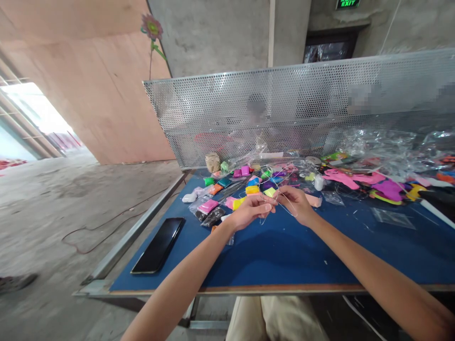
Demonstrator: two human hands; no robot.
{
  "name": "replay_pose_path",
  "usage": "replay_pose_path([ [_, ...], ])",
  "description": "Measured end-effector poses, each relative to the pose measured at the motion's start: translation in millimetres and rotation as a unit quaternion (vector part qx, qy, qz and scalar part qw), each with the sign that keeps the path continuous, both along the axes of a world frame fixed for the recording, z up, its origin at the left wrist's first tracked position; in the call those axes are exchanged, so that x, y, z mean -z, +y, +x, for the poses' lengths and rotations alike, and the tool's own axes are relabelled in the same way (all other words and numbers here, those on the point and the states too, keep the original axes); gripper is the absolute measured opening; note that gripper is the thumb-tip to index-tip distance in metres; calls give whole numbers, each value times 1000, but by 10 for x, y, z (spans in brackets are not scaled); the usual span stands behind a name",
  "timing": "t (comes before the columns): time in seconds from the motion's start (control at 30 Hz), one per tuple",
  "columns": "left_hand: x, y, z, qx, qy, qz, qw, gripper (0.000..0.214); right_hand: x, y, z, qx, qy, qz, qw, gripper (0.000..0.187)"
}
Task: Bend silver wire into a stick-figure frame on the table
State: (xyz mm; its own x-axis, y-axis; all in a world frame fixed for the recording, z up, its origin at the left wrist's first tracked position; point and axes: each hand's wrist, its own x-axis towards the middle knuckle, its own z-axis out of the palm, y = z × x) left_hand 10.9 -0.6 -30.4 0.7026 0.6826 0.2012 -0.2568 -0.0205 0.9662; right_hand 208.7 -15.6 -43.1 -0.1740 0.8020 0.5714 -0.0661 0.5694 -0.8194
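Over the blue table, my two hands are close together, almost touching. Fingers of my left hand pinch a thin pale string that forms loose loops. My right hand is closed on the same string, just to the right. Whether it is thread or fine wire I cannot tell. Beyond my fingers lie small packs of coloured clay, among them a yellow pack and a pink pack. My fingers partly hide a pale yellow-green piece.
A black phone lies at the table's left. Pink cut-out shapes, a purple piece and crumpled clear plastic bags are spread along the right. A perforated metal screen runs along the back, with blurred people behind it.
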Motion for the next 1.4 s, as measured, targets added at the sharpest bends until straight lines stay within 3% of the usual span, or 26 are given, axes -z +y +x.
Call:
replay_pose_path([
  [0.27,-90,-27,-15,-55,77,77,993,33,81,30,-77,8,45,-62,997,16],
  [0.47,-107,-19,-16,-93,87,137,982,28,-13,-30,-61,-8,-34,26,999,17],
  [0.57,-87,-7,-9,-102,70,131,984,30,-15,-31,-30,-7,-49,59,997,20],
  [0.7,-118,-19,-26,-108,93,128,981,38,15,-19,-16,-10,-56,59,997,25],
  [0.97,-141,-33,-34,-154,112,208,959,35,50,-23,-49,-2,-40,34,999,22],
  [1.1,-127,-31,-43,-166,150,255,941,34,76,-7,-63,44,-29,28,998,15],
  [1.23,-137,-33,-54,-156,148,264,940,36,63,-8,-71,76,-35,50,995,17],
  [1.4,-137,-3,-57,-188,155,289,926,36,30,-36,-77,105,-48,59,992,15],
])
